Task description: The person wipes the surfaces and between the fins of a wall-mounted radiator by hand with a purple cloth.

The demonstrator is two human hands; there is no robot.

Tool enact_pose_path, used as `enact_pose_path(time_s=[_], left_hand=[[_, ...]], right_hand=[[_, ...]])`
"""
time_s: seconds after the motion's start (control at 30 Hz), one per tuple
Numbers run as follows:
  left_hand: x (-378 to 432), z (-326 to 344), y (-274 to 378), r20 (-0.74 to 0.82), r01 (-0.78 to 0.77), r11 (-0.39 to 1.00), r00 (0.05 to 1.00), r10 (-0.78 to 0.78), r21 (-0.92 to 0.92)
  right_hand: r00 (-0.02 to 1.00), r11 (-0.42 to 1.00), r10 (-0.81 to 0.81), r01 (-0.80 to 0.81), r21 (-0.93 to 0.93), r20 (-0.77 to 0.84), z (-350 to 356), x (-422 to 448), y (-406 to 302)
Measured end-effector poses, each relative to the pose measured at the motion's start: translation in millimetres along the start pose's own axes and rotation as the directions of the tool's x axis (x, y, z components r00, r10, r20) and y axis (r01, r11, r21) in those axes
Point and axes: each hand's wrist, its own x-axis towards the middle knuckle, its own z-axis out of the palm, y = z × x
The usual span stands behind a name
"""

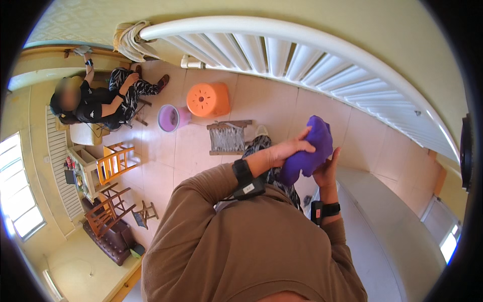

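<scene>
A bunched purple cloth [311,151] is held up before my chest, between my two hands. My left hand [292,149] grips it from the left side, with the thumb and fingers on its folds. At its lower right, my right hand [327,170] holds the cloth from beneath; part of this hand is hidden behind the fabric, and one digit points up beside it. Below lies the tiled floor. A white radiator [277,56] runs along the wall beyond my hands, with a beige cloth [132,39] hung over its left end.
An orange plastic stool [207,99], a pink bucket [171,118] and a low folding stool [227,139] are on the floor. At the left, a seated person [102,98] holds a grey cloth [82,50] against a wooden ledge. Wooden chairs [115,164] stand nearer; a pale surface [392,222] curves along my right.
</scene>
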Motion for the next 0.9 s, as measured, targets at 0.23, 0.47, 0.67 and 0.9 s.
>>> enact_pose_path(time_s=[0.23,0.47,0.67,0.9], left_hand=[[6,-27,-25,-0.243,0.075,0.455,0.914,0.324,0.887],[-3,-27,-31,0.198,-0.259,0.099,0.892,0.407,0.961],[39,-2,-14,0.161,-0.136,0.347,0.986,-0.045,0.928],[84,22,-26,-0.063,0.135,0.392,0.979,-0.193,0.91]], right_hand=[[0.988,0.983,-0.078,0.055,-0.174,-0.13,3,-31,14],[0.963,0.929,-0.24,0.191,-0.317,-0.123,-6,-34,6],[0.973,0.966,-0.222,0.21,-0.151,-0.068,-16,-42,-20],[0.918,0.949,-0.315,0.304,-0.081,-0.242,-42,-60,-30]])
